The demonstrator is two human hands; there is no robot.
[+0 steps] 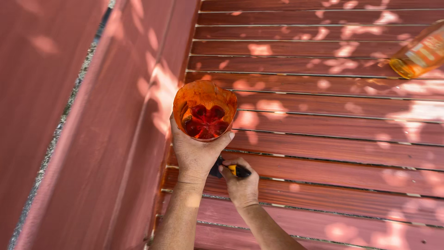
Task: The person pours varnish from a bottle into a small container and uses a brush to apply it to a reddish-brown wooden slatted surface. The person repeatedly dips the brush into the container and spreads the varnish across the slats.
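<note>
A deck (323, 153) of reddish-brown slats with narrow gaps carries everything, dappled with sun and leaf shadow. An orange bottle (418, 53) lies on its side on the slats at far right.

Orange labelled bottle (418, 53) lies top right.

two bare forearms, no sleeves, no gloves, no jewellery

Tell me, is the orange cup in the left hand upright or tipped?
Upright. The cup shows its open mouth to the camera, held from below by the left hand.
</note>
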